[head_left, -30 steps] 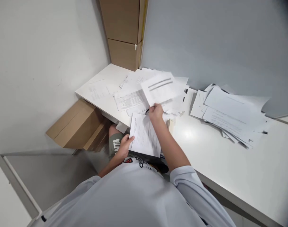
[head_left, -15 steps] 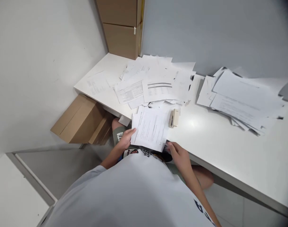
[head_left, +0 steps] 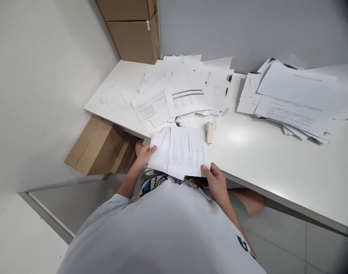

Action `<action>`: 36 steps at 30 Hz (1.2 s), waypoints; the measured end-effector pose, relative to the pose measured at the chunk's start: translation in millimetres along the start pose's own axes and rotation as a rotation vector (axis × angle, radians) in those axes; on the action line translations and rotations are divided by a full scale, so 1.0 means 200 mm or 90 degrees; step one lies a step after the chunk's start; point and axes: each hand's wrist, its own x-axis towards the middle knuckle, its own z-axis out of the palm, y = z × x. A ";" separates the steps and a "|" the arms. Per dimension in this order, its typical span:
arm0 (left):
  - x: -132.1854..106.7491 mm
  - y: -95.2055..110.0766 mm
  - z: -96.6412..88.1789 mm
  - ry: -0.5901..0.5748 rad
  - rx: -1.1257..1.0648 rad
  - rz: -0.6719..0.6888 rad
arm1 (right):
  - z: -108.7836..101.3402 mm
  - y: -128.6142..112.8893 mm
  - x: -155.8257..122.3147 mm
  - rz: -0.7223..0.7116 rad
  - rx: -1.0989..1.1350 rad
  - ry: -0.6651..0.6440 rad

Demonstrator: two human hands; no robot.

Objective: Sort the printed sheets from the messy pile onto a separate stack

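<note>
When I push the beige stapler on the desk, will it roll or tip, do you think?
The beige stapler looks long and boxy, so it would probably slide, not roll. The glossy desk may let it slide easily. Being narrow, it might tip under a high side push.

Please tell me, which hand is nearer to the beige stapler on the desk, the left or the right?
Right. The right hand holds the lower edge of the papers, a short way in front of the beige stapler. The left hand holds the papers' far side, farther from the stapler.

White desk (head_left: pixel 276 167), loose papers (head_left: pixel 179 91), stapler (head_left: pixel 210 133)
</note>
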 end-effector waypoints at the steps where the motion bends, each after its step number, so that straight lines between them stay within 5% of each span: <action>1: 0.02 0.04 -0.01 -0.008 0.011 0.021 | 0.00 -0.01 0.00 0.006 0.011 -0.007; 8: 0.08 0.10 0.10 -0.140 0.001 0.007 | 0.22 -0.06 0.04 0.109 0.207 -0.147; 18: 0.00 0.14 0.12 -0.061 -0.076 0.082 | 0.23 -0.08 0.05 0.002 0.161 -0.023; 22: 0.19 0.23 0.14 0.005 -0.128 0.180 | 0.18 -0.07 -0.01 -0.035 0.154 0.063; 29: 0.64 0.44 0.24 0.255 -0.242 0.370 | -0.03 -0.09 -0.16 -0.146 0.384 0.336; 33: 0.54 0.29 0.35 0.342 -0.107 0.286 | -0.13 -0.07 -0.19 -0.071 0.499 0.304; 36: 0.28 0.06 0.45 0.293 0.056 0.379 | -0.10 -0.05 -0.16 0.051 0.613 0.219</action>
